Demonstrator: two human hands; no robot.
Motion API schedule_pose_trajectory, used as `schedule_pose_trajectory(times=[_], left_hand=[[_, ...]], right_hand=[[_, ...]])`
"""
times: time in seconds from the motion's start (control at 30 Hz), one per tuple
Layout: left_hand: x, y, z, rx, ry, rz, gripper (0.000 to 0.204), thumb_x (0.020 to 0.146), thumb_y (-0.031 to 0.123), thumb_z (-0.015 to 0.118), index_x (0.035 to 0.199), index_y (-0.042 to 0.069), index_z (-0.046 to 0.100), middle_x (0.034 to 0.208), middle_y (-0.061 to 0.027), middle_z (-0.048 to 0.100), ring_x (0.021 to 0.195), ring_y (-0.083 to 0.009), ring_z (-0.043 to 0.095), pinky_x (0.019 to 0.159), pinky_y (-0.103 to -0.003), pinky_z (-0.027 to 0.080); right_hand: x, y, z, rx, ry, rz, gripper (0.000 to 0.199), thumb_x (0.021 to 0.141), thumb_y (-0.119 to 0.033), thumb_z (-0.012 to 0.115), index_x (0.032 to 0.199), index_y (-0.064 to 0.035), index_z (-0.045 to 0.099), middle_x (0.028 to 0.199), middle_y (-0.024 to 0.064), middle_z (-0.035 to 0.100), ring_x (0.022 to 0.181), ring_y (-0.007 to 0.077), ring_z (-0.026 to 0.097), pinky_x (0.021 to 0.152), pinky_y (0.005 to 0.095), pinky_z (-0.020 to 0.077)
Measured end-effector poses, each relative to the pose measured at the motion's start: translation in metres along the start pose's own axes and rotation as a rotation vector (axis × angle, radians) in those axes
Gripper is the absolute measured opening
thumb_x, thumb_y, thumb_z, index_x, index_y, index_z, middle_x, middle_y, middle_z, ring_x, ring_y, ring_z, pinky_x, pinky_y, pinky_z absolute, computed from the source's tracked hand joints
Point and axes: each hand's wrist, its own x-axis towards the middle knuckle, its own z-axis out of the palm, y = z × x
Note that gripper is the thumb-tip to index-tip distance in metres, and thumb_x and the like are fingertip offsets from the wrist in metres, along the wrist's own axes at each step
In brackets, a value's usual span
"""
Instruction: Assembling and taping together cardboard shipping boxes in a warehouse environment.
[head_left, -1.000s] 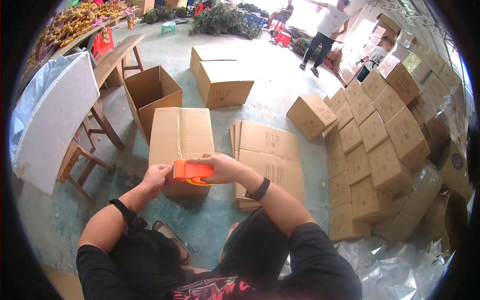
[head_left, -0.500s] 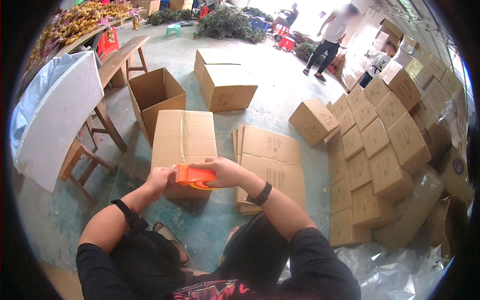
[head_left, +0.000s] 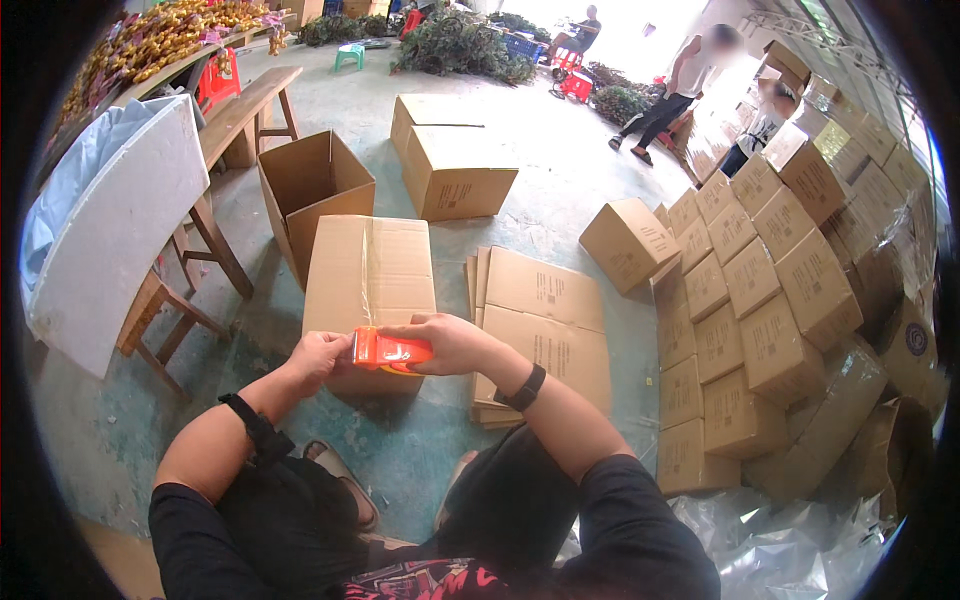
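Note:
An orange tape dispenser is gripped in my right hand, at the near edge of a closed cardboard box. A shiny strip of clear tape runs along the middle seam of the box top, down to the dispenser. My left hand is closed in a pinch beside the dispenser's left end, over the box's near left corner. What its fingers hold, if anything, is hidden.
Flattened cartons lie stacked right of the box. Beyond it stand an open carton and a larger box. A wall of boxes fills the right, a wooden bench the left. Several people are at the back.
My hands and the dispenser have hardly moved. At the back, the standing person in a white top has shifted slightly right, and the person beside the box wall has bent forward.

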Motion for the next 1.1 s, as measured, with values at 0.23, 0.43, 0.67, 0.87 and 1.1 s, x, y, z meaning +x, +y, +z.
schedule_pose_trajectory(times=[0.23, 0.43, 0.67, 0.87, 1.1], left_hand=[[-0.013, 0.025, 0.011, -0.101, 0.025, -0.067, 0.029, 0.102, 0.028, 0.058, 0.095, 0.004, 0.072, 0.078, -0.0013, 0.069, 0.06, -0.0107, 0.059, 0.056, -0.028, 0.046], [-0.012, 0.036, 0.0, 0.049, -0.109, 0.169, 0.027, 0.098, 0.03, 0.062, 0.083, 0.008, 0.068, 0.069, 0.0025, 0.06, 0.057, -0.0102, 0.053, 0.054, -0.028, 0.043], [-0.018, 0.062, -0.018, -0.167, 0.036, 0.069, 0.02, 0.099, 0.015, 0.061, 0.102, -0.003, 0.07, 0.085, -0.0071, 0.071, 0.071, -0.0119, 0.067, 0.063, -0.026, 0.056], [-0.038, 0.057, -0.123, 0.04, 0.11, -0.062, 0.023, 0.1, 0.021, 0.062, 0.106, 0.0, 0.069, 0.09, -0.0052, 0.072, 0.072, -0.0097, 0.067, 0.063, -0.025, 0.053], [-0.018, 0.033, -0.136, 0.107, 0.048, -0.341, 0.02, 0.097, 0.018, 0.065, 0.105, 0.0, 0.07, 0.092, -0.0083, 0.074, 0.078, -0.0149, 0.071, 0.07, -0.029, 0.058]], right_hand=[[-0.009, -0.003, -0.006, 0.065, 0.047, 0.03, 0.066, 0.079, -0.021, 0.074, 0.142, -0.0272, 0.056, 0.098, 0.0164, 0.063, 0.092, 0.0367, 0.063, 0.086, 0.043, 0.0509], [-0.007, 0.015, -0.001, 0.071, 0.104, 0.008, 0.063, 0.076, -0.013, 0.08, 0.136, -0.0176, 0.06, 0.114, 0.0154, 0.063, 0.101, 0.0342, 0.062, 0.09, 0.0389, 0.0515], [-0.038, 0.007, -0.026, 0.149, 0.151, 0.175, 0.066, 0.075, -0.003, 0.075, 0.137, -0.0206, 0.061, 0.107, 0.0131, 0.064, 0.097, 0.0274, 0.064, 0.091, 0.0351, 0.0513], [-0.091, 0.062, -0.045, 0.025, -0.012, 0.532, 0.072, 0.072, 0.009, 0.069, 0.136, -0.0241, 0.063, 0.109, 0.0078, 0.06, 0.097, 0.0193, 0.06, 0.091, 0.0278, 0.047], [-0.089, 0.07, -0.039, -0.124, -0.093, 0.562, 0.065, 0.073, 0.002, 0.073, 0.131, -0.0271, 0.067, 0.105, 0.011, 0.062, 0.095, 0.0252, 0.063, 0.088, 0.0348, 0.0494]])
